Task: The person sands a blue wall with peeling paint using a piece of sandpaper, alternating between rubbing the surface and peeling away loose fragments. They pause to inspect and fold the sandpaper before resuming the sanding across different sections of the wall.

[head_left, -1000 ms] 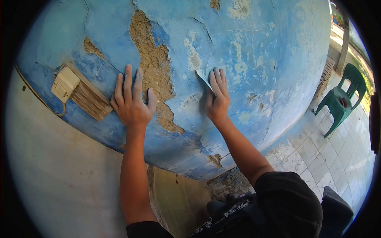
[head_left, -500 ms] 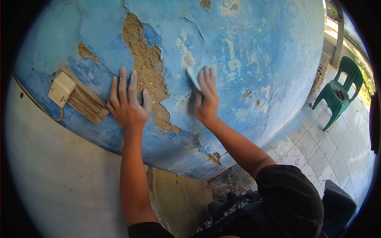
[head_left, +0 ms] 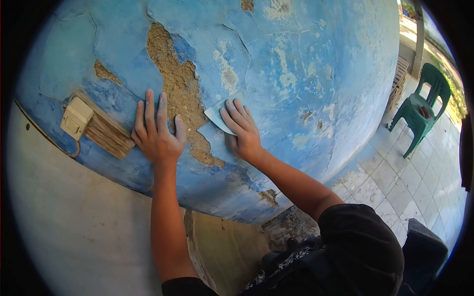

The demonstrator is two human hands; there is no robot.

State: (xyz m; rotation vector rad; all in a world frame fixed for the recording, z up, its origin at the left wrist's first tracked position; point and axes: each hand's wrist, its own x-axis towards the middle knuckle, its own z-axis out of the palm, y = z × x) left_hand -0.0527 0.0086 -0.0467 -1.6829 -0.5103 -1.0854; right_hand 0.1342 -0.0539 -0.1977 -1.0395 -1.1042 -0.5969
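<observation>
Flat against the blue wall [head_left: 291, 64], with fingers spread, my left hand [head_left: 159, 129] holds nothing. It is just left of a long patch of bare, crumbly plaster [head_left: 185, 93]. My right hand [head_left: 245, 133] presses a pale, dusty sheet of sandpaper [head_left: 217, 114] to the wall at the right edge of that patch. The fingers lie over the sheet, and its underside is hidden. Around both hands the paint is cracked and flaking, with whitish worn spots.
A light switch box [head_left: 76, 117] with a cable is fixed by a wooden board [head_left: 109, 133] left of my left hand. A green plastic chair [head_left: 420, 111] stands on the tiled floor [head_left: 402, 190] at right. Below the wall is a pale surface [head_left: 94, 212].
My right hand has slid left and down along the wall with the sandpaper, reaching the edge of the bare patch. My left hand stays in place on the wall.
</observation>
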